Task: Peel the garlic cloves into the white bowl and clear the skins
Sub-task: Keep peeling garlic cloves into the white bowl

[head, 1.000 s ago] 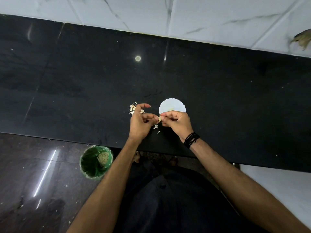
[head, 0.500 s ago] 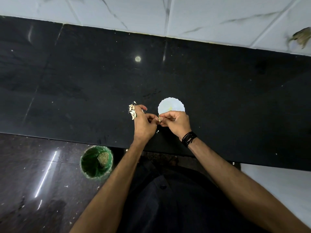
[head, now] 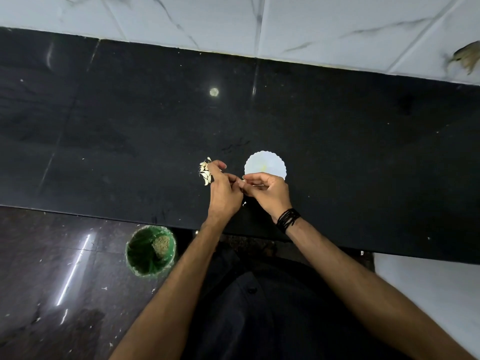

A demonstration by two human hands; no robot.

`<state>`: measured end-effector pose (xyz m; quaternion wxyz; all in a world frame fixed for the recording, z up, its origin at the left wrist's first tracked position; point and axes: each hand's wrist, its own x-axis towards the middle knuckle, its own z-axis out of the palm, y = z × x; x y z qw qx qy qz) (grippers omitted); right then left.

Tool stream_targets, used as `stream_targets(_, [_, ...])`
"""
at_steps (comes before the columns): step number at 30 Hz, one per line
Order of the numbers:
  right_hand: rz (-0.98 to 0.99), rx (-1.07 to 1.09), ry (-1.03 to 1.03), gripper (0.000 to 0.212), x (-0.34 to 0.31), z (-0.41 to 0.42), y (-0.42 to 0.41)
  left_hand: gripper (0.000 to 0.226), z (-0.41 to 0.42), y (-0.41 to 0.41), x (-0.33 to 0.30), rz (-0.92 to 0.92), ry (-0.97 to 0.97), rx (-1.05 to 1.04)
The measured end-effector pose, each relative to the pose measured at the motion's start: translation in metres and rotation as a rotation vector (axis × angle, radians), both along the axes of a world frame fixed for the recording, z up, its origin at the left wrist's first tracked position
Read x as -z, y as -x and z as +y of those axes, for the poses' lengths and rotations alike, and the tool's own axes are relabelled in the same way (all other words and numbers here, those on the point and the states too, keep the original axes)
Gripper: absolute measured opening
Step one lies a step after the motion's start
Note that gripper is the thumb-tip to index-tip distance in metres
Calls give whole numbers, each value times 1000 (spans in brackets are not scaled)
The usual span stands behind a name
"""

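Garlic clove [head: 243, 181] pinched between both sets of fingertips, mostly hidden, just in front of the white bowl [head: 265, 166] on the black tabletop [head: 363, 157]. Left hand [head: 224, 193] curled round it from the left, right hand [head: 270, 192] from the right, both grips closed tight on the clove. Unpeeled cloves [head: 204, 172] heaped just left of the left hand. Skin fragment [head: 244, 203] below the hands. Black bands [head: 287, 219] round the right wrist. Green bin [head: 150, 252] down on the floor, left of the arms.
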<state>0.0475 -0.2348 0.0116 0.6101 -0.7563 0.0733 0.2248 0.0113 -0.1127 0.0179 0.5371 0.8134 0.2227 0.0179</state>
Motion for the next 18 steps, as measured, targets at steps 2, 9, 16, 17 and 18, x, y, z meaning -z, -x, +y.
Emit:
stream_targets(2, [17, 10, -19, 22, -1, 1, 0, 37, 0, -1, 0, -6, -9, -4])
stream_targets(9, [15, -6, -26, 17, 1, 1, 3, 47, 4, 0, 12, -24, 22, 23])
stream_targets(16, [-116, -21, 83, 15, 3, 5, 5, 47, 4, 3, 15, -26, 7, 48])
stream_targets(17, [-106, -9, 73, 14, 4, 5, 5, 47, 4, 3, 15, -28, 8, 49])
stream_targets(18, [-88, 2, 59, 14, 5, 4, 6, 47, 4, 2, 15, -27, 9, 51])
